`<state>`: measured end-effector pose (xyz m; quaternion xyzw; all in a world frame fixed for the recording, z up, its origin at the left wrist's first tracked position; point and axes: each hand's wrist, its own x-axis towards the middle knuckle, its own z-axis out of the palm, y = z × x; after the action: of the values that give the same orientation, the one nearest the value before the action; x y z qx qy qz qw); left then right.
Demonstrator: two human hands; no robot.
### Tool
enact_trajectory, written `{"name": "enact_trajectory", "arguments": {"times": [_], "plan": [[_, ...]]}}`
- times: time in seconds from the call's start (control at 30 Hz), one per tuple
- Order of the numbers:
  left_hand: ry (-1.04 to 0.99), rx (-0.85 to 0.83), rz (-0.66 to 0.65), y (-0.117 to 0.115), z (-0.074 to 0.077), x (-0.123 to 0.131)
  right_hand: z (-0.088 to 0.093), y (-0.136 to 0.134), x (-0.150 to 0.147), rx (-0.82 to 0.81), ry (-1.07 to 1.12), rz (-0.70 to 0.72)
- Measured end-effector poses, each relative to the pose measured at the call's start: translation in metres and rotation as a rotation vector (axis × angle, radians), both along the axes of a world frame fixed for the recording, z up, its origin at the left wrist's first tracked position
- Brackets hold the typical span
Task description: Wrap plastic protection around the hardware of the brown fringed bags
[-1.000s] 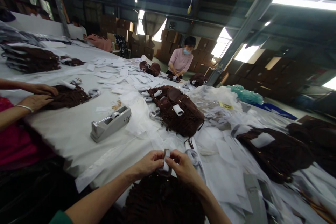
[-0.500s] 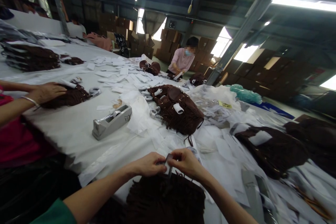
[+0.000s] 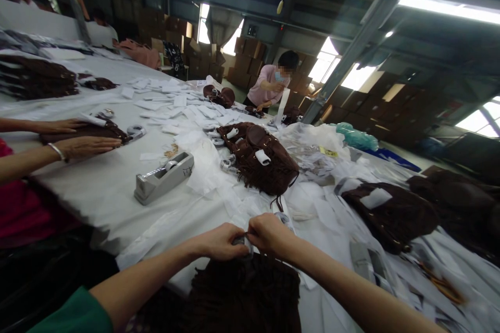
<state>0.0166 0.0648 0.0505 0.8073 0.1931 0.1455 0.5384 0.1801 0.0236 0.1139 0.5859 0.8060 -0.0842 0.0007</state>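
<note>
A dark brown fringed bag (image 3: 246, 296) lies at the near edge, below my hands. My left hand (image 3: 226, 242) is closed on the bag's strap, where a pale wrapping shows beside the fingers. Right against it, my right hand (image 3: 271, 235) is closed in a fist on the same dark strap. Most of the strap is hidden by the fingers. Just beyond my hands sits another brown fringed bag (image 3: 263, 158) with white wraps on its fittings. A grey tape dispenser (image 3: 164, 177) stands to the left of it.
At the left, a co-worker's hands (image 3: 88, 146) press on a brown bag. Another person (image 3: 269, 83) stands across the table, holding a white strip. White paper pieces (image 3: 183, 109) are strewn over the tabletop. More brown bags (image 3: 390, 213) and a second dispenser (image 3: 363, 263) lie right.
My right hand has turned from a fingertip pinch into a fist over the strap. The co-worker's near hand has slid right across their bag. The person opposite has raised a white strip.
</note>
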Motion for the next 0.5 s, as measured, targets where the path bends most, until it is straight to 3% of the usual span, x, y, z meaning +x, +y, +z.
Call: {"name": "enact_trajectory", "arguments": {"times": [0.13, 0.23, 0.37, 0.5], "plan": [[-0.037, -0.011, 0.160, -0.001, -0.013, 0.004, -0.007, -0.002, -0.004, 0.064, -0.048, -0.003], [-0.077, -0.108, 0.247, -0.001, -0.017, 0.008, -0.006, -0.004, -0.007, 0.065, -0.009, 0.010], [-0.139, -0.401, 0.351, -0.001, -0.020, 0.014, -0.006, -0.008, -0.011, 0.085, 0.036, 0.021], [-0.204, -0.713, 0.445, 0.000, -0.026, 0.020, -0.018, -0.010, -0.011, 0.138, 0.056, -0.003]]}}
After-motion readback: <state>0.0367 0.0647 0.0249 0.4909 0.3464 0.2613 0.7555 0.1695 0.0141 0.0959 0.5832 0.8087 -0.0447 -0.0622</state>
